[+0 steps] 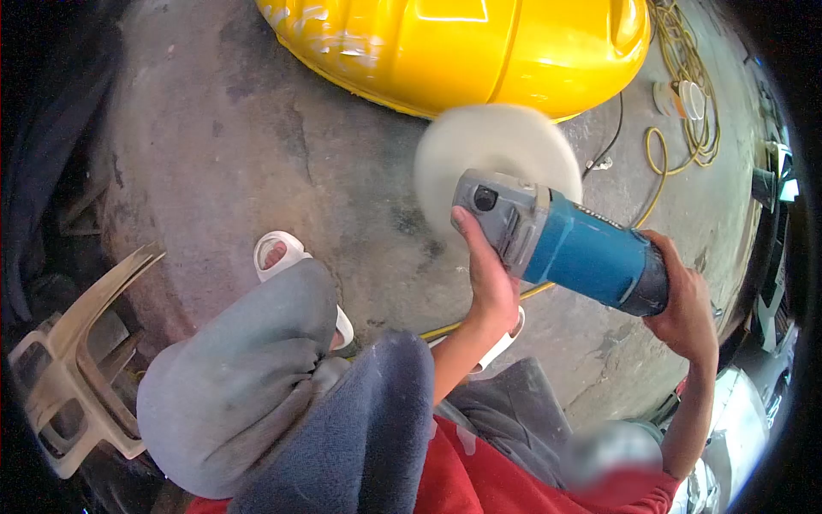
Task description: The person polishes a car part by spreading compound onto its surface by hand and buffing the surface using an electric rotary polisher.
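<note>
My left hand (490, 278) is closed around the grey head of a blue electric polisher (591, 253), its thumb lying along the metal housing. At the polisher's dark rear end, my right hand (685, 300) is wrapped round the body. The round white polishing pad (454, 158) looks blurred, as if spinning. Its far edge overlaps the lower rim of a glossy yellow moulded panel (462, 51) in view; whether they touch I cannot tell. White smears of compound (330, 38) mark the panel's left part.
A yellow cord (655, 171) lies coiled on the concrete floor (231, 154) at right, beside a white tub (685, 100). A beige plastic chair (64, 377) stands at left. A dark blue cloth (351, 428) lies over my lap.
</note>
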The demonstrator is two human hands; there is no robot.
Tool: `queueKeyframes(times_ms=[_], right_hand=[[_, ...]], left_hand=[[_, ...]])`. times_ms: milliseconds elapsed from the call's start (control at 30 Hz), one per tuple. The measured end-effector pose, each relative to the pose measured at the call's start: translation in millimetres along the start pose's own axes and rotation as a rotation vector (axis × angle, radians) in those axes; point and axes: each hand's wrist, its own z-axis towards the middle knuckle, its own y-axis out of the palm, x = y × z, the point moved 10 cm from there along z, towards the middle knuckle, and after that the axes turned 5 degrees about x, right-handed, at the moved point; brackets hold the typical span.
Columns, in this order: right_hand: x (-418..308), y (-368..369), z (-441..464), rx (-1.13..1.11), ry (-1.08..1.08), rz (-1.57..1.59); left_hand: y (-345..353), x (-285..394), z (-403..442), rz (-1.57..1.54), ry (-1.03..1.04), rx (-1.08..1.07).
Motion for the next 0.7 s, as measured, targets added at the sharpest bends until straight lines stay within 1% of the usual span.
queueKeyframes(times_ms=[67,167,200,267,333,367,400,467,500,533,567,600,633,667,700], right_hand=[[0,6,-2,0.017,0.003,0.000],[-21,-5,-1,0.027,0.029,-0.074],[-29,-9,0,0.026,0.026,-0.077],[-46,-24,2,0.080,-0.020,-0.066],[-55,-33,9,0.088,-0.047,-0.020],[-61,-38,11,0.095,-0.073,0.032],[-70,-45,11,0.132,-0.119,-0.016],[-76,-49,11,0.137,-0.111,-0.016],[-77,-51,10,0.144,-0.097,-0.015],[-80,-52,9,0.146,-0.098,-0.021],[-79,-49,7,0.102,-0.072,-0.074],[-79,-44,6,0.058,-0.045,-0.127],[-81,-44,5,0.059,-0.044,-0.134],[-80,-38,6,0.021,-0.024,-0.141],[-80,-34,5,-0.017,-0.005,-0.147]], left_hand=[[-9,-6,4,-0.027,-0.057,-0.007],[-4,14,4,-0.071,-0.023,0.020],[1,33,2,-0.004,0.107,-0.012],[11,62,-1,0.060,0.237,-0.043],[28,72,10,-0.061,0.084,-0.110],[32,79,13,-0.066,0.089,-0.108],[40,84,15,-0.079,0.075,-0.142],[44,86,14,-0.094,0.061,-0.176],[38,90,9,-0.027,0.152,-0.122],[36,91,6,0.002,0.197,-0.098],[34,91,3,0.032,0.242,-0.072],[21,76,4,-0.056,0.112,0.053],[8,60,3,-0.143,-0.020,0.178],[-2,55,4,-0.149,-0.022,0.177],[-10,50,7,-0.134,-0.001,0.109]])
